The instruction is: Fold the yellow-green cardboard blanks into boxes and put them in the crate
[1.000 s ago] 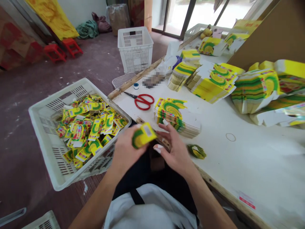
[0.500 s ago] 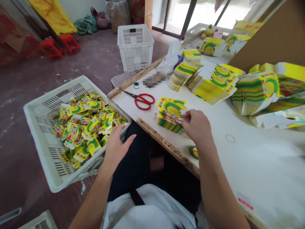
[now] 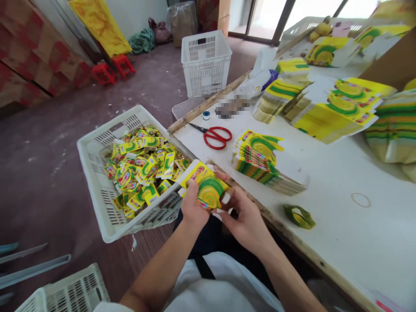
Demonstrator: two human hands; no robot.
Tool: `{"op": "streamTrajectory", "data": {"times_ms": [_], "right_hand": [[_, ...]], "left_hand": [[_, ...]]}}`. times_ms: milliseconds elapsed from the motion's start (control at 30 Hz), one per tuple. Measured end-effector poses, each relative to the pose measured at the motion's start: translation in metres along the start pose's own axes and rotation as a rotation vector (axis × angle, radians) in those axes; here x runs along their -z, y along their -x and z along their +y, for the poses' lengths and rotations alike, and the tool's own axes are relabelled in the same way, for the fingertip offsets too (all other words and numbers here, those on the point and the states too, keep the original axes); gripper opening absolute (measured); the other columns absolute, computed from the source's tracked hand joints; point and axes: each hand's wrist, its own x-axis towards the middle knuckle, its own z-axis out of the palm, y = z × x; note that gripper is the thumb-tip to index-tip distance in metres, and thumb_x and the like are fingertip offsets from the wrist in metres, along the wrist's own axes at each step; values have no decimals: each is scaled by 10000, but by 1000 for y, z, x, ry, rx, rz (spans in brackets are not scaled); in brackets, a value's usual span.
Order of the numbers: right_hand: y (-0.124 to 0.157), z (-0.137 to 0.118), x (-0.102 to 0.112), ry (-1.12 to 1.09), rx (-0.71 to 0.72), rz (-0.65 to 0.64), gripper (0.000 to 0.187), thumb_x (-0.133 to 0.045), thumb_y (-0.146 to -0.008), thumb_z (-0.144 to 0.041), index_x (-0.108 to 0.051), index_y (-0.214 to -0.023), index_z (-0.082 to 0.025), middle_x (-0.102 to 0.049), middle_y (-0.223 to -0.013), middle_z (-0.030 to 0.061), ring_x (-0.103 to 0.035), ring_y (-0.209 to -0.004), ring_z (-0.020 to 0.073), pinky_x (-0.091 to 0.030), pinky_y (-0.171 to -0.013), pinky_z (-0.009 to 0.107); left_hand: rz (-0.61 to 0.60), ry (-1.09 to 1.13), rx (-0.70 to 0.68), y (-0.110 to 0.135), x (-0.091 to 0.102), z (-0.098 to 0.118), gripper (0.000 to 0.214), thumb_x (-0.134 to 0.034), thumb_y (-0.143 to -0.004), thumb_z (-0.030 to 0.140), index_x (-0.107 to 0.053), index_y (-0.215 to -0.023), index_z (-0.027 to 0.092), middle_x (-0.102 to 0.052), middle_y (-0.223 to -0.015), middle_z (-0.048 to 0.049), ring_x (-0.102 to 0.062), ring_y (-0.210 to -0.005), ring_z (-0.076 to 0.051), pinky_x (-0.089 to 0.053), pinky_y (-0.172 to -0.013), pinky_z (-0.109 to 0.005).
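Note:
A yellow and green printed carton (image 3: 208,188) is held between my two hands over my lap, just off the table edge. My left hand (image 3: 195,206) grips its near left side, thumb on the printed face. With white covers on some fingertips, my right hand (image 3: 242,212) pinches the carton's right end. On the table to the right stands a fanned stack of flat cartons (image 3: 260,156). Left of my hands, a white plastic crate (image 3: 92,182) holds a heap of small yellow cartons (image 3: 139,169).
Red-handled scissors (image 3: 217,136) and a small thread spool (image 3: 206,115) lie near the table's corner. Larger carton stacks (image 3: 341,112) stand farther back. A green-yellow strip (image 3: 299,216) and a rubber band (image 3: 360,199) lie on the white table (image 3: 331,242). Another white crate (image 3: 206,65) stands beyond.
My right hand has come from the carton stack to my lap, bringing a carton. My left hand has moved right from the crate's edge and now grips it too. The view has shifted left.

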Motion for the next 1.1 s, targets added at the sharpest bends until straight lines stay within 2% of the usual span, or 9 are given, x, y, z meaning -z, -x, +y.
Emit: {"op": "streamTrajectory", "data": {"times_ms": [67, 167, 300, 400, 533, 767, 900, 967, 1100], "right_hand": [[5, 2, -12, -80, 8, 15, 180, -638, -758, -217, -460, -767, -238, -535, -703, -41, -519, -620, 123, -449, -572, 240], [2, 7, -14, -96, -8, 16, 214, -685, -701, -186, -507, -808, -237, -559, -745, -38, -522, -653, 124, -453, -602, 241], [-8, 15, 5, -140, -88, 86, 222, -710, -683, -237, -547, -834, -238, -589, -698, -40, -561, -623, 131, -465, -582, 246], [-10, 18, 18, -121, -132, 84, 189, -730, -681, -268, -609, -821, -230, -637, -677, -21, -594, -619, 145, -486, -589, 265], [-8, 17, 24, -178, -146, 53, 204, -792, -650, -326, -651, -753, -221, -642, -638, -22, -577, -576, 133, -484, -559, 259], [-7, 17, 18, -285, -208, 42, 267, -812, -652, -397, -634, -709, -206, -656, -624, -20, -573, -537, 124, -478, -510, 237], [-6, 13, 26, -96, -53, 108, 133, -707, -751, -327, -666, -723, -204, -662, -625, -9, -578, -538, 137, -465, -507, 247], [-5, 6, 36, 86, 107, 182, 47, -655, -788, -231, -698, -778, -214, -698, -693, 1, -614, -601, 153, -481, -555, 260], [-4, -8, 51, 529, 419, 154, 227, -563, -871, -106, -735, -871, -254, -737, -818, 21, -635, -770, 187, -492, -697, 310]], "left_hand": [[109, 8, -99, -3, -6, 2, 490, -675, -705, 673, -603, -776, 193, -565, -676, 5, -615, -660, -167, -558, -738, -334], [206, -113, -199, -7, -2, -1, 525, -664, -695, 716, -534, -739, 209, -489, -652, 41, -502, -575, -109, -511, -635, -250], [26, -363, -162, -6, 17, -10, 623, -778, -569, 706, -581, -902, 217, -615, -815, 8, -601, -705, -141, -535, -692, -269], [-118, -377, -126, -5, 29, -12, 744, -862, -432, 655, -606, -974, 214, -669, -863, -14, -664, -768, -179, -567, -717, -296], [-162, -350, -154, -7, 38, -7, 759, -921, -336, 559, -664, -959, 211, -731, -837, -21, -704, -749, -201, -587, -679, -298], [9, -430, -179, -1, 44, -5, 226, -857, -656, 392, -767, -752, 209, -767, -749, -5, -699, -659, -157, -581, -658, -269], [-11, -481, -195, -4, 49, 2, 200, -827, -706, 358, -771, -841, 220, -772, -789, -11, -721, -727, -174, -586, -720, -285], [-47, -506, -295, -8, 50, 15, 363, -831, -698, 406, -738, -1011, 246, -777, -950, -38, -732, -896, -205, -581, -826, -314], [-194, -665, -483, -8, 46, 49, 806, -839, -599, 585, -592, -1291, 254, -630, -1341, -119, -558, -1290, -295, -408, -1117, -425]]}}
